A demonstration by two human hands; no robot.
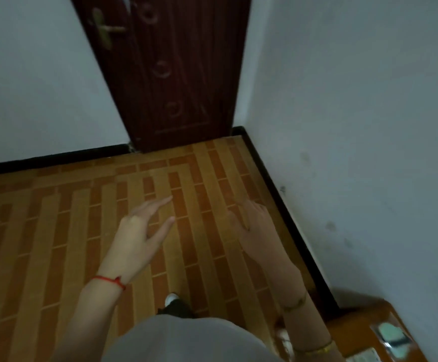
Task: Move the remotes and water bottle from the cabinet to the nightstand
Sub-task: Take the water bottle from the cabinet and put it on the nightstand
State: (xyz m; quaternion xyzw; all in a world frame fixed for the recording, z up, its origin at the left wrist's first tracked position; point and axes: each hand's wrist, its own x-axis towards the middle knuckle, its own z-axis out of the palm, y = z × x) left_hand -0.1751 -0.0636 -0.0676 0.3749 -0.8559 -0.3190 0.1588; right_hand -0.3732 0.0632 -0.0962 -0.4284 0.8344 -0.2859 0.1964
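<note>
My left hand is stretched out over the floor with straight fingers and holds nothing. My right hand is also out in front, blurred, fingers spread and empty. A wooden furniture top, which may be the nightstand, shows at the bottom right corner against the wall, with a small flat shiny object lying on it. No remote or water bottle is clearly in view.
A dark red wooden door with a brass handle stands shut straight ahead. White walls run left and right with black skirting. The floor is orange brick-patterned tile. My foot shows below.
</note>
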